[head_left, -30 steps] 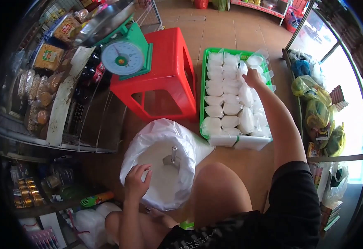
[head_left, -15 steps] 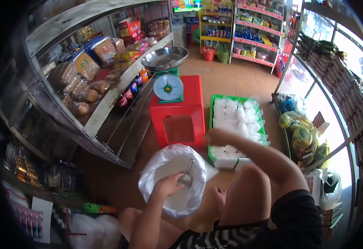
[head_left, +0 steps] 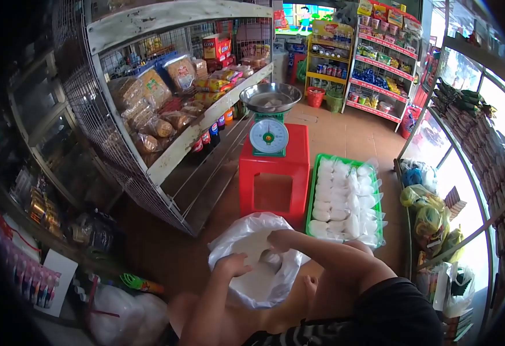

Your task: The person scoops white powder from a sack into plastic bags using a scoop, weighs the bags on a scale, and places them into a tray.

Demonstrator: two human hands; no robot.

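A large white plastic sack stands open between my knees, with pale, fine loose grains inside. My right hand reaches over its far side, closed around the handle of a metal scoop. The scoop's bowl rests in the grains, and the fingers hide its handle. At the near left of the opening is my left hand, holding nothing, its fingers stretched toward the scoop but apart from it. Beyond the sack, a green tray carries several rows of filled clear bags.
A dial scale with a metal pan sits on a red plastic stool just past the sack. To the left runs a wire-mesh shelf of packaged bread. Yellow bags hang or lie at the right.
My right hand has come from above the tray into the sack and taken the scoop's handle. My left hand has drawn away from the scoop. The view has shifted.
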